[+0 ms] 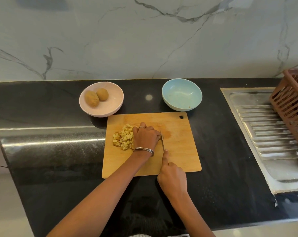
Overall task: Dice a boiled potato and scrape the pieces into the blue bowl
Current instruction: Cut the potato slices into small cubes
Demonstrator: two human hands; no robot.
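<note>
Two bare forearms reach up from the bottom edge, over a black tabletop [59,168] that fills the lower half of the view, with a marble wall behind it. To the right, a steel sink drainer [268,134] is set into the tabletop, and a brown plastic basket [293,106] stands on it.

At the centre lies a wooden cutting board [179,151]. Behind it on the right sits the blue bowl [182,94], holding no potato yet. Behind it on the left, a pink bowl [101,101] holds two whole potatoes [96,97].

On the board, the left hand [145,136] curls down over the last uncut bit of potato, mostly hidden beneath it. A pile of diced pieces [123,138] touches that hand on its left. The right hand [172,177] wraps the handle of a knife [162,142], forefinger stretched along the top of the blade, which stands edge-down just beside the left fingers.

Dicing looks almost finished. To do these final cuts well, the left fingertips should stay tucked back, knuckles guiding the blade, with gentle, straight strokes, since boiled potato probably crumbles. Scraping comes next; the blue bowl sits apart from the board, so bringing it to the board's edge would likely save spills.
</note>
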